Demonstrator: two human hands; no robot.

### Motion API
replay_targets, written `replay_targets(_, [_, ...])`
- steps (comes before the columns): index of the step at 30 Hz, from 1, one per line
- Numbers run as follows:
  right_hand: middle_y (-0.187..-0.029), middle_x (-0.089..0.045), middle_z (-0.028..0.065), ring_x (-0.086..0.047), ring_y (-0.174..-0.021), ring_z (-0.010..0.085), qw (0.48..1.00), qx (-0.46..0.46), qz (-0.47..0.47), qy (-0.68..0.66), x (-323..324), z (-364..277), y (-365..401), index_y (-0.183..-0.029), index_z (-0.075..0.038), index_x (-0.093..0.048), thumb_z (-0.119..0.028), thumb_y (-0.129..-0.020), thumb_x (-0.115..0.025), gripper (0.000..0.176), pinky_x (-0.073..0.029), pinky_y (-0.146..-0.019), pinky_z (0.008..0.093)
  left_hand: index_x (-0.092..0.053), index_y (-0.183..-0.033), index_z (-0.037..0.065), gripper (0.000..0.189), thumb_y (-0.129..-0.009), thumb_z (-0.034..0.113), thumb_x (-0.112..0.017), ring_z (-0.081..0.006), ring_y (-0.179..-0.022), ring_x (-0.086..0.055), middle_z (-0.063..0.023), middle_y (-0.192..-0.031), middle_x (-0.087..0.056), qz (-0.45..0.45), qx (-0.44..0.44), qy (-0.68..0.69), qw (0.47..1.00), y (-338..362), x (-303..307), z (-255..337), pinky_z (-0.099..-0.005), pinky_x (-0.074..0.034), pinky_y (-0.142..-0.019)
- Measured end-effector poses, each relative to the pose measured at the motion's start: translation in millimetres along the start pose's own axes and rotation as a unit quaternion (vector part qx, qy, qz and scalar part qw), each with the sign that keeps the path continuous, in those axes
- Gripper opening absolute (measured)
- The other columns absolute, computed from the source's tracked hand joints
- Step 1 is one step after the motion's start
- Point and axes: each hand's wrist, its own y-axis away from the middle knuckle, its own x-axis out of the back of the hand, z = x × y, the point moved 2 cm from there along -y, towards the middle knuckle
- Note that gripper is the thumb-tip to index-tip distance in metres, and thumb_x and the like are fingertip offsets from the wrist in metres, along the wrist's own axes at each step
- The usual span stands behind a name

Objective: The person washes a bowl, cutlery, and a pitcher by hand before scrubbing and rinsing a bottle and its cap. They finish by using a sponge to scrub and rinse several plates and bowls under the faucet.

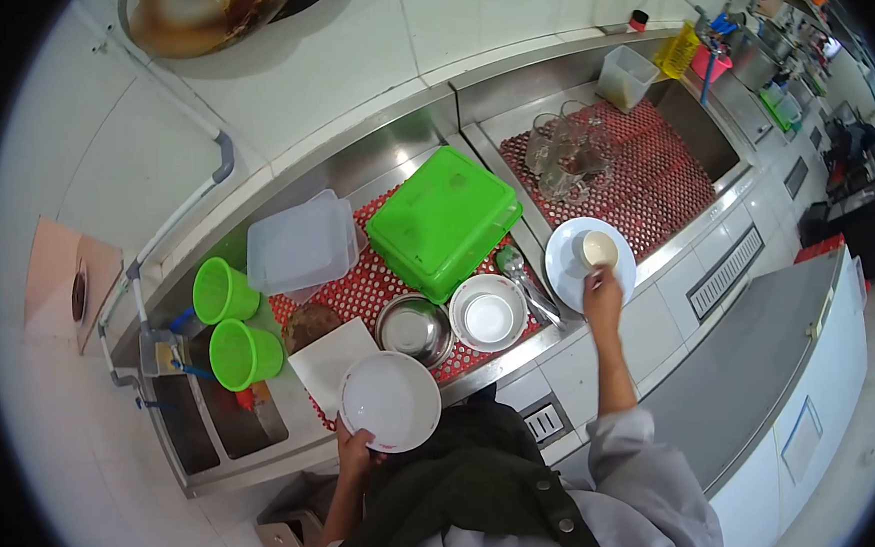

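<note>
My left hand (pixel 356 447) grips the rim of a white bowl (pixel 390 402), its inside facing up, in front of my body. At the right, my right hand (pixel 602 289) pinches the near edge of a small cream-coloured cup (pixel 598 251). That cup overlaps a white plate (pixel 561 266) at the front edge of the counter. Between my hands are white bowls (pixel 487 316) set one inside another, a steel bowl (pixel 414 327) and several spoons (pixel 528 286). Partly under the left bowl lies a flat white square piece (pixel 325 364).
A green box (pixel 444 218) and clear plastic containers (pixel 300 244) rest on the red perforated mat (pixel 446 363). Glass mugs (pixel 570 150) stand on another red mat. Green baskets (pixel 245 353) sit beside the left sink (pixel 231 426). A grey-topped cabinet (pixel 734 376) stands at my right.
</note>
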Motion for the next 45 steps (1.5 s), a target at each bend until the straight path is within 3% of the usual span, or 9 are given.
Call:
replay_targets(2, [-0.087,-0.065,0.021,-0.064,-0.08,0.0397,0.982,-0.035,-0.182,-0.043,-43.6,10.5,39.9,-0.102,0.0,-0.06,-0.017,-0.087,-0.057,0.023,-0.05,-0.073,0.0458,-0.029,-0.129,0.004,0.064,-0.067,0.005,-0.046,-0.0194,-0.039,-0.052,-0.0165,-0.076,-0.058,-0.007,0.003,-0.008,1.0,-8.3,-1.6,-13.9,-0.0283,-0.041,-0.031])
replay_targets(8, [-0.093,-0.063,0.0269,-0.062,-0.091,0.0418,0.954,-0.073,-0.248,-0.15,-94.0,-9.1,79.5,-0.105,0.004,-0.057,-0.015,-0.086,-0.055,0.027,-0.049,-0.079,0.0455,-0.027,-0.13,0.005,0.064,-0.069,0.006,-0.047,-0.0203,-0.04,-0.054,-0.0155,-0.072,-0.058,-0.081,0.041,-0.042,0.995,-24.7,-22.3,-30.9,-0.029,-0.042,-0.032])
replay_targets(15, [-0.092,-0.061,0.0293,-0.061,-0.086,0.0434,0.973,0.057,-0.167,-0.147,-64.9,-19.1,64.4,-0.109,0.007,-0.054,-0.006,-0.083,-0.053,0.029,-0.047,-0.076,0.0453,-0.022,-0.133,0.005,0.066,-0.073,0.006,-0.049,-0.0207,-0.05,-0.058,-0.0187,-0.093,-0.056,-0.147,0.068,-0.037,0.986,-40.5,-63.2,-43.1,-0.0284,-0.047,-0.037])
replay_targets(24, [-0.081,-0.062,0.0235,-0.061,-0.074,0.0414,0.946,0.125,-0.291,-0.073,0.2,-50.3,52.0,-0.104,0.003,-0.055,-0.006,-0.086,-0.051,0.02,-0.048,-0.067,0.0427,-0.019,-0.136,0.005,0.067,-0.078,0.005,-0.052,-0.0234,-0.062,-0.062,-0.0195,-0.108,-0.052,-0.231,0.054,0.027,0.971,-73.0,-154.2,-51.3,-0.03,-0.053,-0.044])
replay_targets(25, [-0.078,-0.063,0.0171,-0.062,-0.071,0.0259,0.946,0.134,-0.295,-0.028,2.1,-56.2,56.7,-0.103,0.003,-0.057,-0.005,-0.089,-0.05,0.018,-0.049,-0.065,0.0357,-0.02,-0.135,0.004,0.065,-0.079,0.005,-0.052,-0.0235,-0.06,-0.062,-0.0187,-0.103,-0.054,-0.217,0.04,0.035,0.975,-75.2,-163.4,-50.8,-0.0309,-0.054,-0.043])
replay_targets(28, [-0.078,-0.063,0.0183,-0.064,-0.07,0.0279,0.946,0.154,-0.276,-0.064,-10.3,-52.3,67.1,-0.106,0.003,-0.057,-0.007,-0.089,-0.05,0.021,-0.05,-0.063,0.0371,-0.02,-0.135,0.004,0.064,-0.079,0.005,-0.051,-0.0232,-0.056,-0.062,-0.0178,-0.101,-0.056,-0.212,0.047,0.042,0.975,-88.4,-175.1,-55.3,-0.0319,-0.054,-0.043])
replay_targets(34, [-0.088,-0.06,0.0269,-0.06,-0.082,0.0437,0.942,0.085,-0.323,-0.035,-27.5,-42.7,67.5,-0.106,0.004,-0.059,-0.006,-0.086,-0.054,0.023,-0.048,-0.072,0.0474,-0.035,-0.132,0.002,0.058,-0.079,0.002,-0.059,-0.0169,-0.056,-0.063,-0.0118,-0.093,-0.061,-0.157,-0.034,0.018,0.987,-80.8,-175.6,-50.4,-0.0285,-0.054,-0.044])
replay_targets(41, [-0.095,-0.059,0.0249,-0.057,-0.091,0.0424,0.943,0.2,-0.257,0.071,-41.6,-48.7,64.6,-0.104,0.005,-0.06,-0.004,-0.081,-0.058,0.025,-0.045,-0.081,0.0467,-0.03,-0.136,0.004,0.06,-0.085,0.007,-0.062,-0.0163,-0.078,-0.064,-0.0101,-0.107,-0.056,-0.2,0.022,0.062,0.978,-66.2,-154.4,-34.2,-0.0293,-0.058,-0.064])
replay_targets(45, [-0.091,-0.058,0.0203,-0.058,-0.086,0.0371,0.957,0.206,-0.18,0.091,-50.4,-49.4,65.1,-0.1,0.004,-0.061,-0.002,-0.079,-0.062,0.022,-0.046,-0.075,0.0438,-0.044,-0.127,0.004,0.043,-0.09,0.02,-0.059,-0.0141,-0.076,-0.063,-0.0078,-0.098,-0.061,-0.368,0.105,-0.039,0.923,-77.8,-101.2,-34.8,-0.0295,-0.056,-0.066])
